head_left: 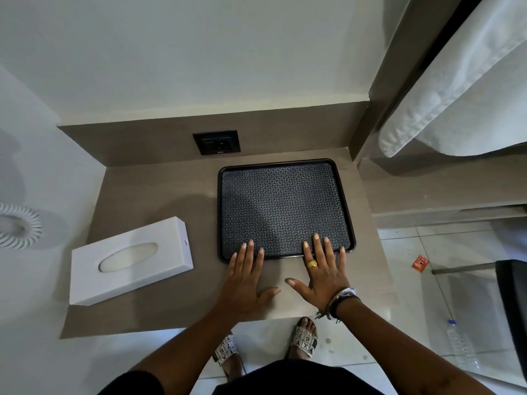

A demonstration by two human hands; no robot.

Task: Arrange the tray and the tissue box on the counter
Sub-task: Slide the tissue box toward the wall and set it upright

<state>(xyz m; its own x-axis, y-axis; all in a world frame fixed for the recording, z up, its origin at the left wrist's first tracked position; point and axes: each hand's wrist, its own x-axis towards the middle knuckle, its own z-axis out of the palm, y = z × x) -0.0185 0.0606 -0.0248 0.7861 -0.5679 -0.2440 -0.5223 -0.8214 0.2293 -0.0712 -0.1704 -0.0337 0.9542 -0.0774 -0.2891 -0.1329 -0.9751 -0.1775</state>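
A black tray (285, 206) with a patterned inner surface lies flat on the brown counter (159, 195), towards its right side. My left hand (246, 280) and my right hand (323, 270) rest flat, fingers spread, with their fingertips over the tray's near rim. Neither hand grips anything. A white tissue box (129, 259) lies at an angle on the counter's left front part, its oval slot facing up, apart from the tray and from both hands.
A black wall socket (216, 142) sits in the back panel behind the tray. A white coiled cord (20, 226) hangs at the left wall. White curtain or bedding (456, 89) hangs at the right. On the floor lie a plastic bottle (462, 349) and an orange wrapper (420, 263).
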